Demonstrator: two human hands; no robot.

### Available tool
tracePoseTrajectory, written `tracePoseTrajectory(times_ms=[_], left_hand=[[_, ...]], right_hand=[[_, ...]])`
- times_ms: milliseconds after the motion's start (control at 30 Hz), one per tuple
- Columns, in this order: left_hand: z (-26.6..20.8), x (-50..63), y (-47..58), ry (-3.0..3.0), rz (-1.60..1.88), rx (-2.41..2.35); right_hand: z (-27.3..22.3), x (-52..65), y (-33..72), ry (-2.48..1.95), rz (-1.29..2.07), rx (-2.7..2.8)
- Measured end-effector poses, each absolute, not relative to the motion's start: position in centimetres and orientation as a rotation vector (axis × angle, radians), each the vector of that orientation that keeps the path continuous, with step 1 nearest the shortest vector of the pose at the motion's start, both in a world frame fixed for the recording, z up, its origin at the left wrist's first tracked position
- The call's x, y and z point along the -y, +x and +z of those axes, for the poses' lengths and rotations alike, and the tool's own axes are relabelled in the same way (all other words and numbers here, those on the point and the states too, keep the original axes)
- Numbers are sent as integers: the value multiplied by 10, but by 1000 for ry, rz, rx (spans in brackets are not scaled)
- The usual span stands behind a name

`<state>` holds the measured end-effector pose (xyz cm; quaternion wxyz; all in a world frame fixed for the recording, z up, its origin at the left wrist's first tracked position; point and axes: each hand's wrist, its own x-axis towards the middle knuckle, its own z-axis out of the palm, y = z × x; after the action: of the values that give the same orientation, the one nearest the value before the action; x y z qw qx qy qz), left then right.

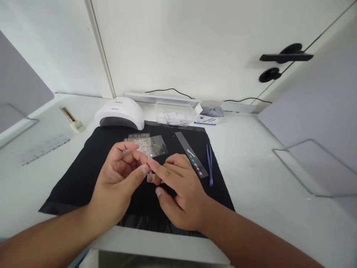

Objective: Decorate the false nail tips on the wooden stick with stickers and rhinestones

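Head cam view: both hands are over a black mat point(83, 178) laid on a white surface point(264, 178). The left hand point(117, 182) is half curled, fingers bent in, with its fingertips meeting the right hand point(178, 190) in the middle. The right hand has its index finger stretched out toward the left one, the rest loosely curled. Between them, just under the fingertips, there's a small tan piece point(150, 178). It's mostly hidden, so I can't tell which hand actually has hold of it, or what exactly it is.

Just behind the hands are nail sticker sheets point(152, 145) lying flat on the mat, and to the right a clear sticker strip point(192, 154) lying at an angle. Purple tweezers point(209, 163) sit just beside the strip, near the mat's right edge. Further back there's a white nail lamp point(119, 111), a clear box point(174, 115) next to it, and a little bottle point(73, 121) off to the left.
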<state>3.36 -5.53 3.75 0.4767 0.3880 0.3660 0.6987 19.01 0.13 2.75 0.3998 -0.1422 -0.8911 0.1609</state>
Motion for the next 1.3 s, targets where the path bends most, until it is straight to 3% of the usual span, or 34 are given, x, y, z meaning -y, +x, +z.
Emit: tracePoseTrajectory(times_ms=[633,1000,1133,1300], left_hand=[[33,51,27,1037,1672,-778],[27,25,4,1187,1564,-1067],[33,20,-3,1234,1541,-1165],[56,16,1,1375,1247,-1244]], right_hand=[[34,-2,193,-465,40,2321],[25,-25,197,-461,451,1879],[41,-22,206,-424,409,1779],[73,-27,247,-445,273,1850]])
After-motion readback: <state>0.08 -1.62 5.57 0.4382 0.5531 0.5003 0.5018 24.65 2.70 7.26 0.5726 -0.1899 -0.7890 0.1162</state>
